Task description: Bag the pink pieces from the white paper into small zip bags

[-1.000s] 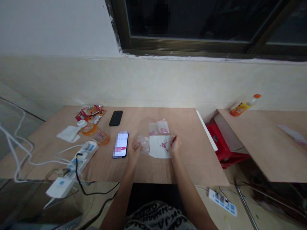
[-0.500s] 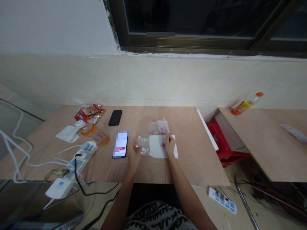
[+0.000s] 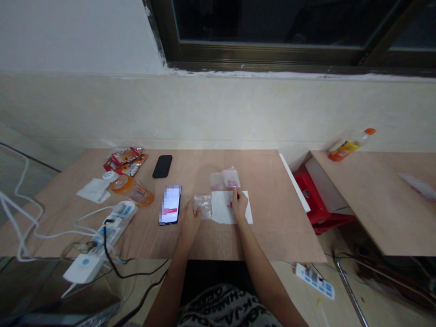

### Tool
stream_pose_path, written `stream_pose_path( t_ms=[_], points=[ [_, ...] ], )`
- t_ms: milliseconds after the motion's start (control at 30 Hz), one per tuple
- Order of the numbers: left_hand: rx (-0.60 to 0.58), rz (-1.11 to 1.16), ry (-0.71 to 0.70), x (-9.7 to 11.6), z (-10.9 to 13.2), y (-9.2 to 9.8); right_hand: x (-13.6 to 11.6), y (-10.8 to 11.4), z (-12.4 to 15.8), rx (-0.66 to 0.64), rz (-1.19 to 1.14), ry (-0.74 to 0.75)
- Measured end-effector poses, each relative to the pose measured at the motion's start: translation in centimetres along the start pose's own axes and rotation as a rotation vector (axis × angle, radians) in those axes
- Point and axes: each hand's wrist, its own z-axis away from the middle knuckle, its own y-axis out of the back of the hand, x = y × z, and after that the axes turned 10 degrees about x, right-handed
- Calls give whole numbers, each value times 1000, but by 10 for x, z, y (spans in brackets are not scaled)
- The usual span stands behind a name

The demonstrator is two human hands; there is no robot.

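Observation:
My left hand (image 3: pixel 190 221) pinches the edge of a small clear plastic bag (image 3: pixel 203 205) that rests on the wooden table (image 3: pixel 269 227). My right hand (image 3: pixel 240 205) is over a white paper sheet (image 3: pixel 222 212), its fingertips pressed together on small pink pieces (image 3: pixel 230 204) lying there. Just behind the sheet lie two more small clear bags with pink pieces (image 3: pixel 225 180) inside.
A lit phone (image 3: pixel 170 205) lies left of the bag, a dark phone (image 3: pixel 162 166) farther back. Snack wrappers (image 3: pixel 125 161), an orange bottle on its side (image 3: pixel 133 190), a tissue (image 3: pixel 92 190) and a power strip with cables (image 3: pixel 116 220) fill the table's left. Right: a red stool (image 3: pixel 315 200), another table with a bottle (image 3: pixel 350 145).
My right hand slid from the sheet's right edge onto the pink pieces in its middle. My left hand moved from lying on the bag to pinching its near-left edge.

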Motion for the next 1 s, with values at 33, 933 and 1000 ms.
stream_pose_path(
  t_ms=[33, 933, 1000],
  points=[
    [-2, -72, -30, 0, 0, 0, 0, 0, 0, 2, -1, 0],
    [52, -30, -324, 12, -4, -42, 1, 2, -9, 47, -111, -97],
    [56, -32, -328, 12, -4, -42, 0, 2, -8, 47, -116, -97]
  ],
)
